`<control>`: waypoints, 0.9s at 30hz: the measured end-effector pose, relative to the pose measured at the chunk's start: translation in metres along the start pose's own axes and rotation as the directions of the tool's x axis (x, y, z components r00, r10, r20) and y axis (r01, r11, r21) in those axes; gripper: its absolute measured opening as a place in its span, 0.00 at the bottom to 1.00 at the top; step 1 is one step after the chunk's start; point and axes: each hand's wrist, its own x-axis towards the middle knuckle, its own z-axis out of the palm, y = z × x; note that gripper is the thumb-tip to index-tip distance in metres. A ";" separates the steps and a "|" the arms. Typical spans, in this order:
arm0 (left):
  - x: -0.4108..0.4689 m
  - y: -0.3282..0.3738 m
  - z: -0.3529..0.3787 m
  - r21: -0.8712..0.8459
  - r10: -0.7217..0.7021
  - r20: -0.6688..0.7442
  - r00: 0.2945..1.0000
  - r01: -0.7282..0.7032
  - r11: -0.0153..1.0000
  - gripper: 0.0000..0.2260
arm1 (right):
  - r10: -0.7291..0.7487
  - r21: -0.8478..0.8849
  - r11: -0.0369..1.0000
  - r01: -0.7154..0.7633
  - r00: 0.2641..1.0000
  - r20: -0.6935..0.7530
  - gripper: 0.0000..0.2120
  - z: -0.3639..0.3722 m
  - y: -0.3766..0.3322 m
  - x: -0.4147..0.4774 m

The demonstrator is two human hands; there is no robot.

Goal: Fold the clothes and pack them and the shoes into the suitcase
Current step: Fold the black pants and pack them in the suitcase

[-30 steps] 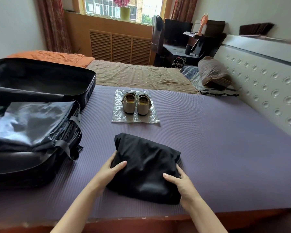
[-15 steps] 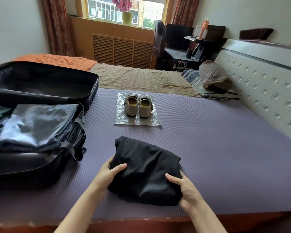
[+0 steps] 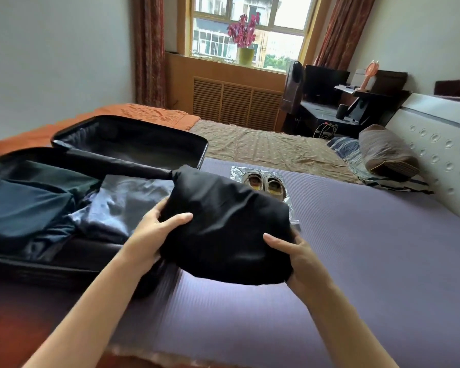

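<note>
Now: left grip (image 3: 154, 235) clamped on the left edge of the folded black cloth bundle (image 3: 229, 229), thumb across the top, fingers curled behind. Right grip (image 3: 296, 257) clamped on the bundle's near right corner, thumb on top, fingers hidden underneath.

Bundle held up off the purple ribbed mat (image 3: 356, 261) that covers the bed. Its left part overlaps the right end of the open black hard-shell suitcase (image 3: 64, 264); the rest hangs over the mat.

Suitcase lies open on the left side of the bed. Near half holds a crumpled grey-blue garment (image 3: 125, 203), with a dark teal garment (image 3: 24, 208) beside it to the left. Far half (image 3: 128, 134) shows only dark lining.

Pair of beige shoes (image 3: 266, 183) behind the bundle, side by side on a clear plastic sheet (image 3: 239, 172) on the mat, partly hidden by the cloth.

Further out: tan bedsheet (image 3: 263, 147), orange blanket (image 3: 144, 112) at far left, brown pillow (image 3: 385, 150) against the white dimpled headboard (image 3: 441, 155). Purple-flowered plant in a green pot (image 3: 243, 35) on the window sill.
</note>
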 end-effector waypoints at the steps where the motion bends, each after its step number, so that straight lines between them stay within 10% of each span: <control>1: 0.005 0.009 -0.014 0.012 0.013 -0.031 0.999 -0.013 1.000 0.15 | -0.011 0.003 1.000 0.011 1.000 0.011 0.23 0.016 -0.001 0.011; 18: 0.094 0.015 -0.233 0.222 -0.098 -0.319 0.943 0.175 0.959 0.19 | 0.034 -0.200 0.979 -0.030 0.999 0.017 0.27 0.185 0.107 0.165; 23: 0.090 -0.009 -0.241 0.421 -0.123 -0.301 0.946 0.248 0.872 0.26 | 0.095 -0.651 0.751 -0.113 0.993 -0.063 0.43 0.182 0.126 0.160; 27: 0.091 -0.004 -0.233 0.764 0.148 -0.375 0.915 0.214 0.609 0.23 | -0.112 -0.843 0.536 0.045 0.994 -0.018 0.47 0.186 0.121 0.151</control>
